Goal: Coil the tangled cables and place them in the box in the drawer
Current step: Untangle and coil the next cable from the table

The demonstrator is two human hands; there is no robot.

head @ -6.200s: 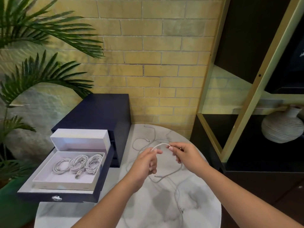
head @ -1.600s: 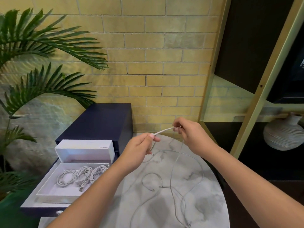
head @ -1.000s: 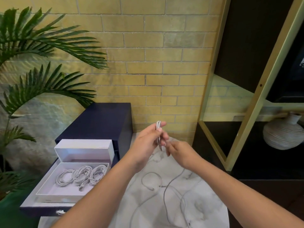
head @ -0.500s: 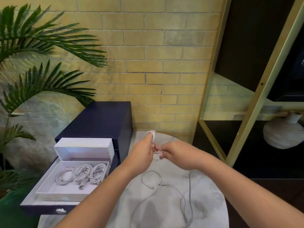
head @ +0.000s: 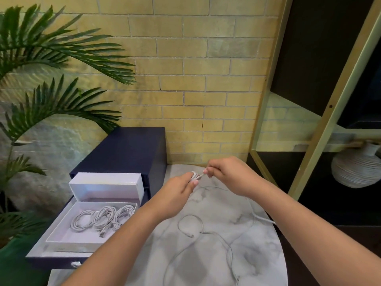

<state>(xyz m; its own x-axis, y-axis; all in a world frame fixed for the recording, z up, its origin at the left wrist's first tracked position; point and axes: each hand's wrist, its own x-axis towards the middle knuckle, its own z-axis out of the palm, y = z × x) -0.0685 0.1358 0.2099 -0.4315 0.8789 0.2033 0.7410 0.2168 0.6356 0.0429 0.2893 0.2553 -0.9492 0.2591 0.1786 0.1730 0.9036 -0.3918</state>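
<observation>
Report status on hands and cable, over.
Left hand grips small coil. Right hand pinches cable slack. Three coils in box. Drawer open, nothing blocking.

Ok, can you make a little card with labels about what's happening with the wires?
left hand: holds a small coil of white cable
right hand: pinches the same cable right beside the coil
loose loops: lie on the marble table; cannot tell how many cables
box: white, open, sits in the drawer
coiled cables: three, side by side in the box
drawer state: pulled open
</observation>
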